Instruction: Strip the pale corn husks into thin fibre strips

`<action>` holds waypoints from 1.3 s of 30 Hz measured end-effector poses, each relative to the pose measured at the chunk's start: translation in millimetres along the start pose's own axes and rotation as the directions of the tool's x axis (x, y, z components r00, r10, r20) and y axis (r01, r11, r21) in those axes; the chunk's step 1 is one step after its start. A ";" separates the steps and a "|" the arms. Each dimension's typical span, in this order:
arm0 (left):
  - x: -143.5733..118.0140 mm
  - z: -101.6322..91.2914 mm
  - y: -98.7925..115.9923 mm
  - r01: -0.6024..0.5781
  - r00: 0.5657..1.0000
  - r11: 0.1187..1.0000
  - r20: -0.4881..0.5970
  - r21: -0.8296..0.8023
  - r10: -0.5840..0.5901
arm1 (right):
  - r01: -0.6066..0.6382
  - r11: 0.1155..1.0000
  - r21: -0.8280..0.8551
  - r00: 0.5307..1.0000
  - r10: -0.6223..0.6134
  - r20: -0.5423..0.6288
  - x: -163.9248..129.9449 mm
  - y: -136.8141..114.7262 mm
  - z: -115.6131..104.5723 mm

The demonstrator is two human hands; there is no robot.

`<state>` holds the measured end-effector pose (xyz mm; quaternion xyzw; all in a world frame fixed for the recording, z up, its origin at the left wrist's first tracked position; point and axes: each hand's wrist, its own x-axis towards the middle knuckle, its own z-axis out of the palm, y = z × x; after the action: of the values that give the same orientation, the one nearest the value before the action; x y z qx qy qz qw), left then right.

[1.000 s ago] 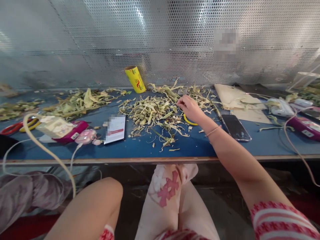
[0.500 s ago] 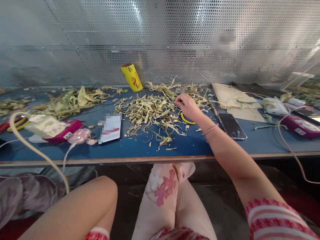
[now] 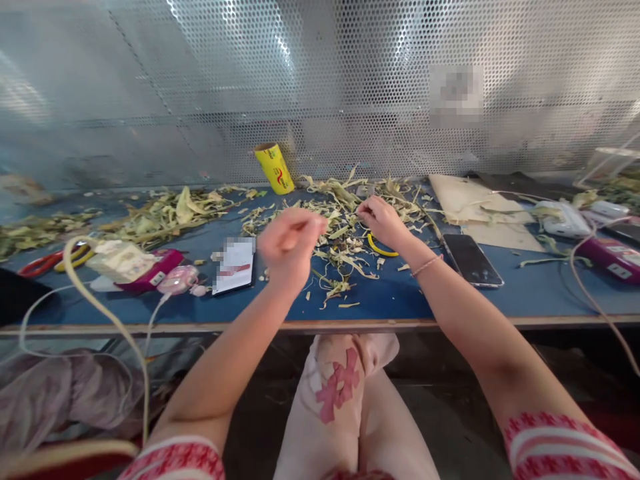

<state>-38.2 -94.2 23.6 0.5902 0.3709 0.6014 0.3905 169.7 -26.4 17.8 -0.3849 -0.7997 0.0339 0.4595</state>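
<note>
My left hand is raised over the left side of a pile of dry, pale green plant scraps. Its fingers are curled with thumb and forefinger together; blur hides whatever may be in them. At the back right of the same pile, my right hand is closed in a pinch, and what it grips is too small or hidden to make out. A yellow curved handle lies just below that hand, partly under the scraps. Beside my left wrist is a phone with a lit screen.
A yellow cardboard tube leans at the perforated metal wall. More leaves lie left, near red-handled pliers. On the right are a dark phone, brown card and a cable. Another cable loops over the table edge.
My left hand has come up from below the table edge to above the pile. My right hand stays closed at the back of the pile. The view has shifted slightly.
</note>
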 end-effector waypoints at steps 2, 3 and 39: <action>21.4 9.1 -11.2 -0.006 1.000 1.000 0.015 -0.015 0.006 | 0.004 1.000 -0.007 1.000 -0.004 0.005 0.2 1.0 0.2; 34.2 13.7 -17.6 0.010 0.999 1.000 0.039 -0.026 -0.009 | 0.006 1.000 -0.010 1.000 -0.006 0.008 0.2 1.1 0.2; 68.1 11.4 -36.6 0.340 0.910 0.891 0.343 -0.300 -0.232 | -0.039 0.999 -0.037 0.999 0.041 0.031 -1.4 5.0 2.5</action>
<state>-25.6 -17.2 19.4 0.5324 0.2773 0.4974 0.6263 171.1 -23.1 13.3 -0.4086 -0.7995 0.0347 0.4389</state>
